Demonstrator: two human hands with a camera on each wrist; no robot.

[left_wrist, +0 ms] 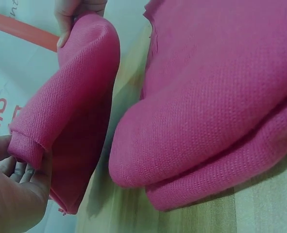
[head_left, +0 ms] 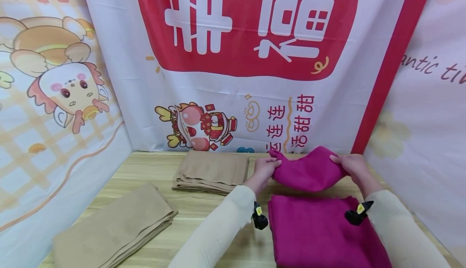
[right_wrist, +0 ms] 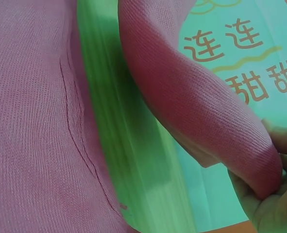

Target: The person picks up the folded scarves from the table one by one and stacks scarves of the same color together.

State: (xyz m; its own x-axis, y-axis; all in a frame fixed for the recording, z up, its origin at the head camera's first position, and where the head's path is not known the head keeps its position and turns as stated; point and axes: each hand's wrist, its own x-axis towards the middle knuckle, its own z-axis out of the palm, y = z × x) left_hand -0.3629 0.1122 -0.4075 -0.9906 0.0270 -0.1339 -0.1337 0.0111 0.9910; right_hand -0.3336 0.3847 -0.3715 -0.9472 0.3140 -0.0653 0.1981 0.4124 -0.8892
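A folded magenta cloth [head_left: 309, 171] hangs between both hands above the back of the table, sagging in the middle. My left hand [head_left: 265, 171] pinches its left end; in the left wrist view the thumb and fingers [left_wrist: 34, 187] grip a folded corner. At the opposite end my right hand [head_left: 353, 166] holds the cloth, with thumb and fingers curled round its edge in the right wrist view. A larger folded magenta cloth [head_left: 320, 231] lies flat on the table nearer the front, below both wrists. In the wrist views a strip of wood separates the two cloths.
Two folded tan cloths lie on the left: one [head_left: 214, 169] at the back, another [head_left: 113, 227] askew near the front-left. The wood-grain table [head_left: 189, 215] ends against a printed white backdrop [head_left: 145, 110], with printed side hangings [head_left: 411, 98] on both sides.
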